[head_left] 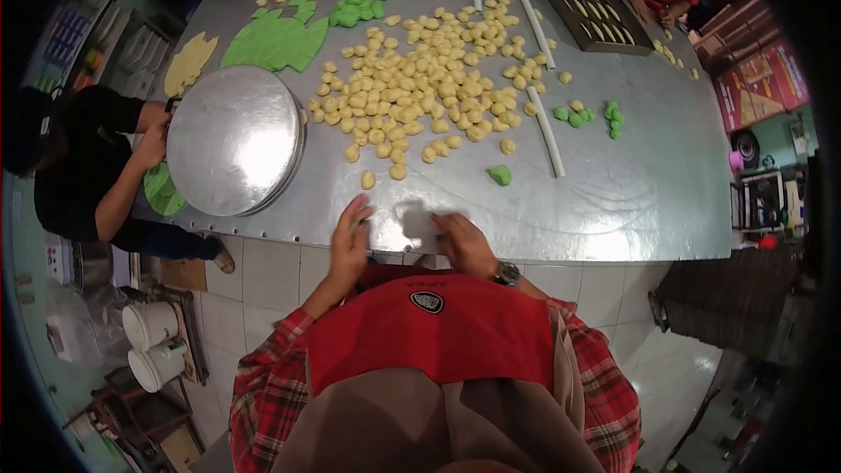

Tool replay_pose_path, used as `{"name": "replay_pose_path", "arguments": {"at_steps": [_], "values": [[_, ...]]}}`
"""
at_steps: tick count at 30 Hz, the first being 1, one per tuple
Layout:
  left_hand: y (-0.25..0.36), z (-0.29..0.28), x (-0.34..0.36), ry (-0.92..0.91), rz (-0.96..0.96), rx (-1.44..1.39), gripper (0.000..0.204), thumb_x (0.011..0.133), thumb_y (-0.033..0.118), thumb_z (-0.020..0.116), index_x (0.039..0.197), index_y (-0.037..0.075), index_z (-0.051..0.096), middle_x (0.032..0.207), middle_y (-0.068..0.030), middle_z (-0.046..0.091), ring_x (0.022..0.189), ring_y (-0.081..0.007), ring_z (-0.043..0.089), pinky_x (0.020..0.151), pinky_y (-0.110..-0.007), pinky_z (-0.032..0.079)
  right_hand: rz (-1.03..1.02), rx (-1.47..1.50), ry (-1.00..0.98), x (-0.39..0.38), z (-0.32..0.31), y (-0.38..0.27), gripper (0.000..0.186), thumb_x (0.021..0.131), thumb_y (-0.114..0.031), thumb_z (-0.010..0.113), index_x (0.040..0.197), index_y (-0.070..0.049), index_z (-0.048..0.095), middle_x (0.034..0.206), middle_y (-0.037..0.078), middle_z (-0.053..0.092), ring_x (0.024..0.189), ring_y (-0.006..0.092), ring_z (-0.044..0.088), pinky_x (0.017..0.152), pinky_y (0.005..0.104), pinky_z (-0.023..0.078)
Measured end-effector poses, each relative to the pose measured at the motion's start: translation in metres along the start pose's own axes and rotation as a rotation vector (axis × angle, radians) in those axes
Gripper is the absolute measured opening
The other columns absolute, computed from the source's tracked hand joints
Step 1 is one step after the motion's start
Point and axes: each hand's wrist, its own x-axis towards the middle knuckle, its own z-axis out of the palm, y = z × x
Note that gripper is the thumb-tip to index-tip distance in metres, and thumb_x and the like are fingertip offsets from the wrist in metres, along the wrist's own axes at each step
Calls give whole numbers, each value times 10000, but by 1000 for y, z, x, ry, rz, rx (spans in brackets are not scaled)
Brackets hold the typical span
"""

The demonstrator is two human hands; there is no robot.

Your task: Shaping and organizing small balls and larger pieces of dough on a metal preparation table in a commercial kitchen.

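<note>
Both my hands are over the near edge of the metal table, apart from each other. My left hand is raised, fingers stretched upward, and holds nothing I can make out. A yellow dough ball lies just beyond its fingertips. My right hand, with a watch at the wrist, has its fingers loosely bent and apart, and nothing shows in them. Beyond both hands spreads a big heap of yellow dough balls. A single green dough lump sits beyond my right hand.
White rods lie right of the heap, near small green dough balls. A dark tray holds shaped pieces. A round metal lid covers something at left, beside flat green pieces. Other people stand around the table, one at left.
</note>
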Motion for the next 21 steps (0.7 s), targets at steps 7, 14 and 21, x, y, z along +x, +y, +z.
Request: {"name": "replay_pose_path", "arguments": {"at_steps": [7,14,21], "values": [[34,97,71,-395,46,-125,594,955,217,490,1452,43,217,1497,-174,244,1335,-280,350,1088,-363,296,161,-196,304,33,-65,46,189,792,-94,584,974,-44,572,940,151,577,870,358,564,735,436,464],[34,174,145,-538,693,414,451,791,21,537,1241,53,542,1283,-219,504,1165,-355,500,940,-408,434,211,-786,464,25,-162,88,627,807,-178,648,1367,-56,395,1403,224,367,1265,396,372,1053,543,266],[36,162,144,-652,109,397,230,897,143,489,1055,26,609,962,-173,634,884,-292,619,771,-399,484,182,-351,289,-4,-96,43,570,769,-9,601,1318,-52,454,1387,192,419,1240,358,438,1023,438,365]]}}
